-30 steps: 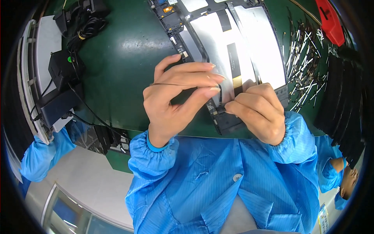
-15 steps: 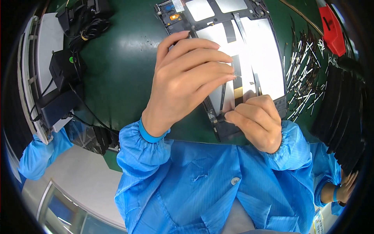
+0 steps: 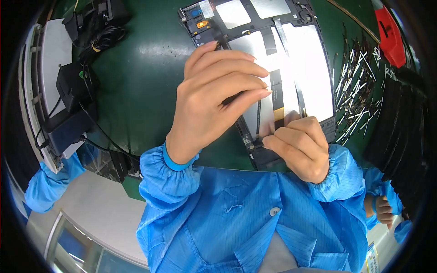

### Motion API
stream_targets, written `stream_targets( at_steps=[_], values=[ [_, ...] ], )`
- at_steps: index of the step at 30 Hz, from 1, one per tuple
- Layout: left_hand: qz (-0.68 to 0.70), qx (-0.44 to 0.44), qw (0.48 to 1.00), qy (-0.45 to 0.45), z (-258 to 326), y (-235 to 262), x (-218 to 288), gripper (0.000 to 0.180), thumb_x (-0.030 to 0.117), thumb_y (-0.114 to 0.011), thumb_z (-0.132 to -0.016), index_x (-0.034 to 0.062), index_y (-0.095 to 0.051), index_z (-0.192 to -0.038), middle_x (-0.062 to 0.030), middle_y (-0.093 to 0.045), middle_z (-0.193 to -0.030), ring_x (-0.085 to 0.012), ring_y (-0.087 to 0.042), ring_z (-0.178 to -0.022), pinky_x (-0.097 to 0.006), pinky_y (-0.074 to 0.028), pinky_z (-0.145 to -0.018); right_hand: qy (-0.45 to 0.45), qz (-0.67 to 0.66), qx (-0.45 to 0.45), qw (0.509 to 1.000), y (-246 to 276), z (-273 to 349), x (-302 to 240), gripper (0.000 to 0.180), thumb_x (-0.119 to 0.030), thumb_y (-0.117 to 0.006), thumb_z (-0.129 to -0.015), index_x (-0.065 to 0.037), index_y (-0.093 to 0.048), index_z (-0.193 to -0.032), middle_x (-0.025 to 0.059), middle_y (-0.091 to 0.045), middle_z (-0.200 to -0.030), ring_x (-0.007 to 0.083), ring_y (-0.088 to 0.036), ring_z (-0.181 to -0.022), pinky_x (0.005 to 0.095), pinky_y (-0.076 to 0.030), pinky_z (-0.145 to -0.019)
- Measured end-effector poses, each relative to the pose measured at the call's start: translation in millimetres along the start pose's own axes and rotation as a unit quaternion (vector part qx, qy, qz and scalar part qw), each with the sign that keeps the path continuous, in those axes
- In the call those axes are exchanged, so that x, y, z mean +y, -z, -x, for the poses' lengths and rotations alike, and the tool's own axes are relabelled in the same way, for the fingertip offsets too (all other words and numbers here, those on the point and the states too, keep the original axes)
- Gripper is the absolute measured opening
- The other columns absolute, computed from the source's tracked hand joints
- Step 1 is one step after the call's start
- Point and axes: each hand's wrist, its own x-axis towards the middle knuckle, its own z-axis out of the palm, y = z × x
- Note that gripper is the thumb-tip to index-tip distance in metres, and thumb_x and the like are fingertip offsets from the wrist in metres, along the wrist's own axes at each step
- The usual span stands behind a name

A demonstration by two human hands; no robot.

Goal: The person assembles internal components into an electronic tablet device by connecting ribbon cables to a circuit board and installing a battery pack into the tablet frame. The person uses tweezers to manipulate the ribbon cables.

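left hand [image 3: 214, 95]: yours has risen off the panel since a second ago and now hangs higher over it, fingers curled together, tips pinching a thin dark strip [image 3: 255, 91].
right hand [image 3: 300, 145]: closed, fingertips pressed down near the panel's lower edge, much where they were before.
panel [image 3: 309, 68]: open tablet-like back, silvery plates in a black frame, lying on the green mat [image 3: 136, 82] just ahead of you.
change: the strip looks lifted clear at your left end, so you seem to be mid-peel or mid-placement; which one i cannot tell.
nearby: loose thin strips [image 3: 359, 77] scattered to the right, red tool [image 3: 391, 36] beyond, black boxes [image 3: 73, 91] at left.
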Motion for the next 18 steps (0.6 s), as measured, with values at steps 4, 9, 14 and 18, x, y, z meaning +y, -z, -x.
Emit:
stream_targets(
  at_steps=[4, 9, 14, 18],
  values=[
    [-0.01, -0.004, 1.0, -0.008, -0.3, -0.5, 2.1, 0.009, 0.008, -0.077, -0.066, 0.0097, -0.071, -0.074, -0.0013, -0.07, -0.087, -0.02, -0.062, -0.095, -0.04, -0.035, -0.097, -0.006, 0.005, 0.006, 1.0, -0.9, 1.3, -0.1, 0.031, -0.013, -0.063, -0.054, -0.002, -0.067, -0.082, 0.0042, -0.058, -0.086, 0.0194, -0.054, -0.077, 0.0314, -0.046, -0.062],
    [-0.023, 0.003, 1.0, -0.005, -0.4, -1.7, 2.4, 0.01, 0.008, -0.077, -0.066, 0.0097, -0.071, -0.073, -0.0012, -0.07, -0.086, -0.0202, -0.062, -0.095, -0.04, -0.035, -0.097, -0.019, 0.001, -0.012, 1.0, 1.8, -2.4, -1.8, 0.024, -0.011, -0.065, -0.057, -0.003, -0.066, -0.079, 0.005, -0.064, -0.1, 0.0188, -0.054, -0.079, 0.0295, -0.046, -0.063],
    [-0.027, 0.0, 1.0, -0.002, -2.3, 0.0, 4.8, 0.013, 0.006, -0.077, -0.066, 0.0089, -0.07, -0.076, -0.0011, -0.07, -0.084, -0.0196, -0.063, -0.094, -0.039, -0.035, -0.097, -0.015, -0.002, -0.031, 0.999, 4.0, -1.3, -0.9, 0.02, -0.011, -0.066, -0.059, -0.003, -0.066, -0.077, 0.006, -0.066, -0.106, 0.018, -0.053, -0.079, 0.0284, -0.046, -0.063],
    [0.022, -0.027, 0.999, 0.034, 0.9, 3.7, 4.3, 0.031, 0.007, -0.078, -0.067, 0.0037, -0.068, -0.096, -0.0108, -0.065, -0.106, -0.0231, -0.059, -0.106, -0.042, -0.034, -0.1, -0.009, -0.008, -0.025, 1.0, 2.5, -2.1, -1.8, 0.02, -0.011, -0.066, -0.058, -0.003, -0.066, -0.077, 0.006, -0.066, -0.105, 0.0179, -0.053, -0.079, 0.0282, -0.046, -0.063]
  ],
)
